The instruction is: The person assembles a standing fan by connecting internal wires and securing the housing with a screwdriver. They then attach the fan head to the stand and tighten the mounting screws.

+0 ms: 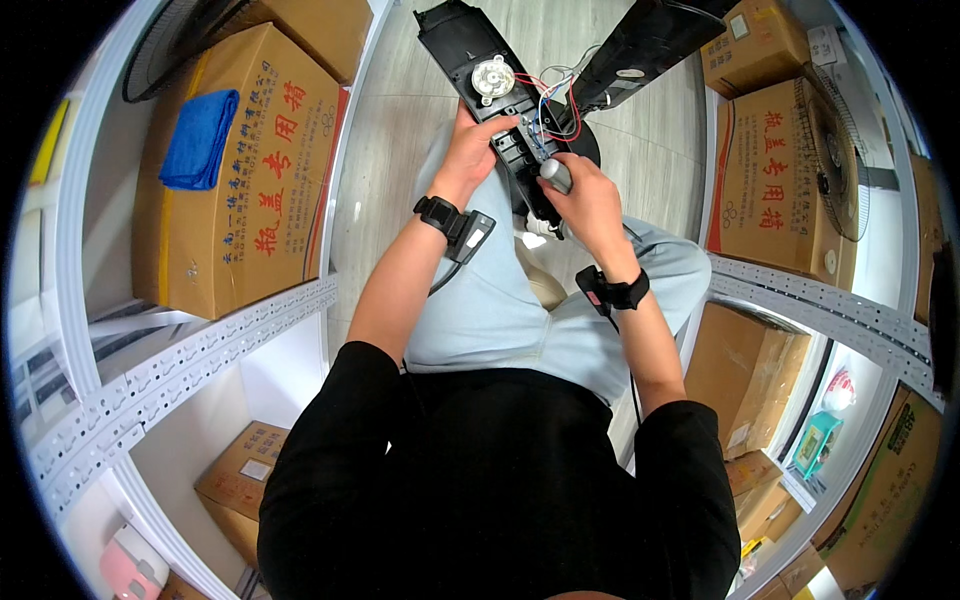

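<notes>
A long black plastic housing [455, 35] lies slanted over my lap, its open inner side facing up. My left hand [468, 152] grips its left edge, the thumb reaching over onto the inside near the wires. A round white motor part [492, 80] sits in the housing's upper half. Red, blue and white wires [560, 108] run from it toward a second black casing [650, 50] standing tilted at the right. My right hand [590, 205] is closed around a grey-handled screwdriver [556, 177], pointed at the housing's lower part. Its tip is too small to make out.
Metal shelving [200, 360] flanks me on both sides. A large carton [250, 170] with a folded blue cloth [200, 140] stands at left; another carton [765, 170] with a wire fan grille [832, 160] is at right. Below the parts is a grey plank floor [395, 60].
</notes>
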A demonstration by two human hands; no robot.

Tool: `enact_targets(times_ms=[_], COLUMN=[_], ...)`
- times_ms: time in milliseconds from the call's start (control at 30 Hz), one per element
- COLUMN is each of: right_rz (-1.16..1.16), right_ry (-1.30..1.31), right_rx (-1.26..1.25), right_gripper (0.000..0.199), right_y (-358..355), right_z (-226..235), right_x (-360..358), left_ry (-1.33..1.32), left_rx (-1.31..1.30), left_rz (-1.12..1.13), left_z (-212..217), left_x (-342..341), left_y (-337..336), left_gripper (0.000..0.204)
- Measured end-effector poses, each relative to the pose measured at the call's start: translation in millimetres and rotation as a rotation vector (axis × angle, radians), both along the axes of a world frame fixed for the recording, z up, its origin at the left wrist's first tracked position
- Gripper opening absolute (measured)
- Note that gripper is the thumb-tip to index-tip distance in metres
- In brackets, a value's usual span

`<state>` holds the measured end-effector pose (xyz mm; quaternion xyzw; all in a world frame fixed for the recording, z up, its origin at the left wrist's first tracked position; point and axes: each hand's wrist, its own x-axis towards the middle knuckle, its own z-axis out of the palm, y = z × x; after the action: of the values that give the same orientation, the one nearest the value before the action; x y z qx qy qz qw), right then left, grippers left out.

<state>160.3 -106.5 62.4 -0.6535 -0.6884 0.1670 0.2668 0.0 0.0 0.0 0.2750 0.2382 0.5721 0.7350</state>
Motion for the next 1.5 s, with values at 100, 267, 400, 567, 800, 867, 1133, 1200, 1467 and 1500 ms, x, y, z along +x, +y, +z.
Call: enact_targets(times_ms=[100, 267, 400, 567, 800, 867, 1133, 1200, 1467, 1500], right_rz=[-0.011, -0.067, -0.204, -0.061, -0.061, -0.052, 0.002, 0.016, 0.064, 0.062], right_ry=[0.192, -0.047, 0.021, 0.135, 0.166, 0.167, 0.206, 0.228, 0.286, 0.299], right_rx=[0.135, 0.412, 0.446, 0.613, 0.527, 0.52, 0.502, 0.497, 0.466, 0.455], right_gripper=[0.031, 0.036, 0.043, 0.036, 0.037, 0.036, 0.033, 0.033, 0.03, 0.03], right_y=[-4, -19, -28, -29, -18, -13, 0, 3, 27, 31], right_z=[14, 95, 125, 124, 109, 105, 101, 99, 90, 89], right_x=[7, 35, 43, 42, 19, 17, 10, 7, -5, -8], left_ry=[0.004, 0.048, 0.0, -0.115, 0.061, 0.036, 0.049, 0.053, 0.087, 0.089], left_rx=[0.013, 0.023, -0.009, -0.112, -0.058, -0.062, -0.062, -0.058, -0.04, -0.031], left_rz=[0.007, 0.01, -0.013, -0.055, -0.046, -0.046, -0.034, -0.044, -0.062, -0.058], left_z=[4, 2, 6, 1, 8, 11, 13, 14, 11, 10], left_x=[-5, -6, -5, -12, -7, -11, -10, -10, -9, -9], left_y=[4, -6, -8, -7, -13, -13, -12, -11, -9, -9], left_gripper=[0.066, 0.066, 0.065, 0.06, 0.058, 0.057, 0.058, 0.06, 0.067, 0.067])
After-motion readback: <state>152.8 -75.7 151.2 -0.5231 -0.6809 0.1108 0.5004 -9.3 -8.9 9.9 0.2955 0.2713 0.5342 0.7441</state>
